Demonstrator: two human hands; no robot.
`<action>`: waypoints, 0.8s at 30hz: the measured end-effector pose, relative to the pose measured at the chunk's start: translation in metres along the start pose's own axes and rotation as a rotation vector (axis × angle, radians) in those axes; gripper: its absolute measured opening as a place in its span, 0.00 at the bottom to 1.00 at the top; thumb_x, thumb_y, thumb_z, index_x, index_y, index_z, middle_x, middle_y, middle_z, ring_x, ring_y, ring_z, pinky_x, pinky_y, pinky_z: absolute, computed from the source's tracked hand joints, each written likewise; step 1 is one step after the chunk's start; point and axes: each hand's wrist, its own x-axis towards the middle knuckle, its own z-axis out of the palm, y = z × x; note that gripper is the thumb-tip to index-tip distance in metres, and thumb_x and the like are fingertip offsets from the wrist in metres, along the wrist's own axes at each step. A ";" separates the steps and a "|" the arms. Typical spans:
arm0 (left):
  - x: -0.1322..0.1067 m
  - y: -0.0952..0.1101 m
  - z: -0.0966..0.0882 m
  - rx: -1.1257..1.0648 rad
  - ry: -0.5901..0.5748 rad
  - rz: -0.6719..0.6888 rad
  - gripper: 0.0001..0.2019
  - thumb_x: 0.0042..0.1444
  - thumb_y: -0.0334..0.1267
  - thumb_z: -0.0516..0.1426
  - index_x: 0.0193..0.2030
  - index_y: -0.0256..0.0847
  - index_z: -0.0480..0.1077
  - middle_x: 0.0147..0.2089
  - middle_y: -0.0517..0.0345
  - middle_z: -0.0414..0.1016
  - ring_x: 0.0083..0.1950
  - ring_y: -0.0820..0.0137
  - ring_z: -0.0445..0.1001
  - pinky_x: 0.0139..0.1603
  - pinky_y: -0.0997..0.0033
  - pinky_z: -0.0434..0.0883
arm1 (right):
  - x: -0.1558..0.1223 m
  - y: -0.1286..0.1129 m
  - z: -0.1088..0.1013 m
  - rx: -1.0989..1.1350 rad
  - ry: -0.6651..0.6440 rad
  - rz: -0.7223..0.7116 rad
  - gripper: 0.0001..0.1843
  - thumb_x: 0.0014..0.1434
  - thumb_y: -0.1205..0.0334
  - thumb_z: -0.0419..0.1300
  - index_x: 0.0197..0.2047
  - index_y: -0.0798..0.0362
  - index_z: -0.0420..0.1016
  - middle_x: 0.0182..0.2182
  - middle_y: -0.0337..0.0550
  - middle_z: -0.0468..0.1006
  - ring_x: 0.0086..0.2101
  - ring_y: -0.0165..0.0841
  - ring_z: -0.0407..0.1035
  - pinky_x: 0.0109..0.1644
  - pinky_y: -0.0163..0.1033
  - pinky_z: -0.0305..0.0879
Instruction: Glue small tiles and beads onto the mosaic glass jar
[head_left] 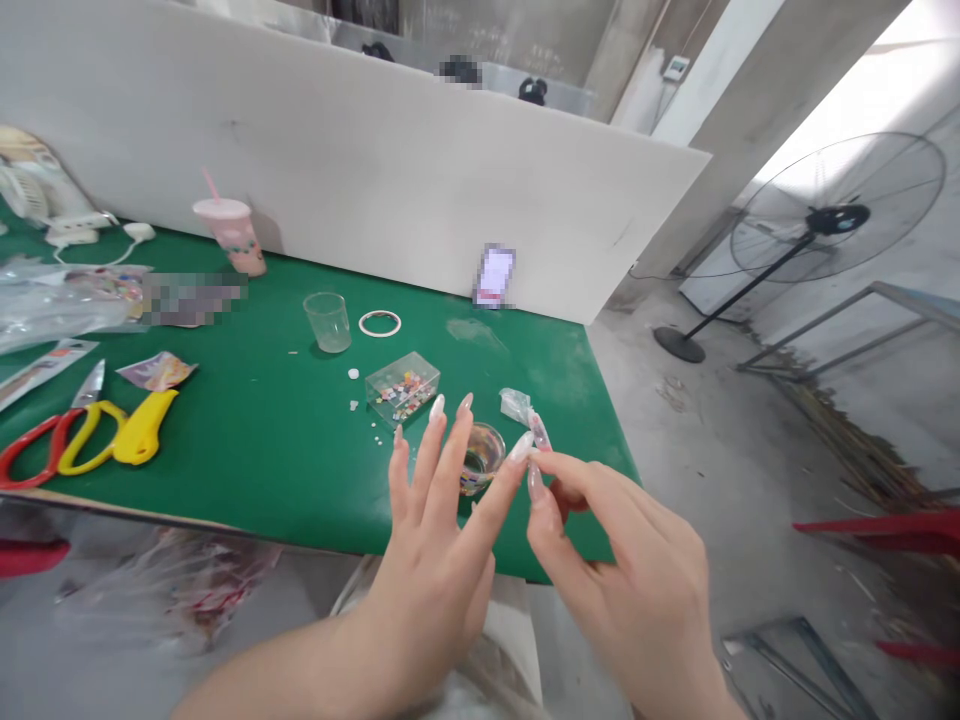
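Note:
My left hand [439, 540] is raised over the near edge of the green table [262, 450], fingers spread and stretched out, its index fingertip touching my right hand's fingertips. My right hand [615, 570] pinches thumb and forefinger together at that spot; whatever sits in the pinch is too small to name. Just behind the fingers stands a small round glass dish [484, 455] with coloured bits inside. A clear plastic box [403, 387] of small coloured pieces lies further back, and a crumpled clear wrapper [516, 403] lies to the right of the dish.
A clear cup [328, 321], a white ring [379, 323] and a pink drink cup with straw [231, 234] stand further back. Yellow and red scissors [82, 440] and plastic bags [52, 310] lie at the left. A white partition [360, 160] backs the table. A floor fan [825, 220] stands right.

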 end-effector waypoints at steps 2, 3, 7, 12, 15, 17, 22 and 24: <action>-0.001 0.000 0.000 -0.005 -0.009 -0.013 0.46 0.51 0.14 0.46 0.74 0.50 0.37 0.77 0.51 0.26 0.76 0.51 0.31 0.70 0.37 0.36 | 0.001 0.000 0.000 -0.005 0.002 0.001 0.07 0.59 0.72 0.56 0.37 0.57 0.76 0.20 0.35 0.74 0.20 0.25 0.68 0.26 0.31 0.67; -0.002 0.000 -0.001 -0.007 -0.012 -0.016 0.46 0.51 0.14 0.46 0.74 0.50 0.37 0.77 0.51 0.26 0.76 0.51 0.31 0.70 0.37 0.36 | 0.001 0.000 0.000 -0.009 0.005 0.001 0.07 0.59 0.72 0.56 0.37 0.57 0.76 0.20 0.35 0.74 0.19 0.25 0.68 0.26 0.31 0.67; -0.004 0.000 -0.001 -0.024 -0.024 -0.022 0.46 0.51 0.14 0.47 0.74 0.50 0.37 0.77 0.52 0.27 0.76 0.51 0.32 0.70 0.35 0.37 | 0.001 0.000 -0.001 -0.024 0.015 0.007 0.07 0.59 0.71 0.56 0.37 0.56 0.75 0.20 0.33 0.74 0.19 0.25 0.68 0.25 0.31 0.66; -0.006 -0.003 -0.003 -0.223 -0.084 -0.009 0.43 0.55 0.17 0.45 0.74 0.52 0.37 0.77 0.54 0.35 0.76 0.52 0.35 0.69 0.33 0.46 | 0.002 -0.001 -0.005 -0.040 0.036 0.007 0.07 0.58 0.71 0.57 0.37 0.56 0.76 0.21 0.34 0.75 0.19 0.24 0.67 0.25 0.30 0.65; -0.005 -0.005 -0.012 -0.399 -0.165 0.004 0.40 0.57 0.20 0.45 0.74 0.49 0.38 0.76 0.53 0.39 0.76 0.55 0.37 0.69 0.41 0.55 | 0.003 -0.002 -0.006 -0.030 0.039 0.013 0.06 0.58 0.71 0.57 0.36 0.56 0.76 0.20 0.33 0.75 0.19 0.23 0.67 0.26 0.30 0.64; -0.004 -0.006 -0.019 -0.459 -0.219 0.009 0.39 0.58 0.20 0.46 0.74 0.46 0.38 0.76 0.52 0.39 0.75 0.56 0.38 0.69 0.44 0.57 | 0.003 -0.003 -0.006 -0.020 0.036 0.021 0.06 0.58 0.71 0.57 0.36 0.56 0.76 0.20 0.33 0.75 0.19 0.23 0.67 0.26 0.29 0.64; 0.000 -0.009 -0.031 -0.494 -0.312 0.015 0.39 0.59 0.22 0.47 0.74 0.45 0.35 0.76 0.53 0.37 0.74 0.57 0.42 0.69 0.50 0.60 | 0.003 -0.005 -0.007 -0.005 0.024 0.036 0.07 0.58 0.71 0.56 0.36 0.55 0.75 0.20 0.33 0.75 0.19 0.23 0.67 0.26 0.29 0.65; 0.001 -0.009 -0.032 -0.507 -0.323 0.006 0.40 0.60 0.23 0.47 0.74 0.47 0.34 0.75 0.55 0.38 0.74 0.58 0.44 0.68 0.52 0.63 | 0.003 -0.005 -0.008 0.000 0.021 0.040 0.06 0.58 0.71 0.56 0.36 0.55 0.75 0.20 0.33 0.75 0.19 0.24 0.68 0.26 0.29 0.65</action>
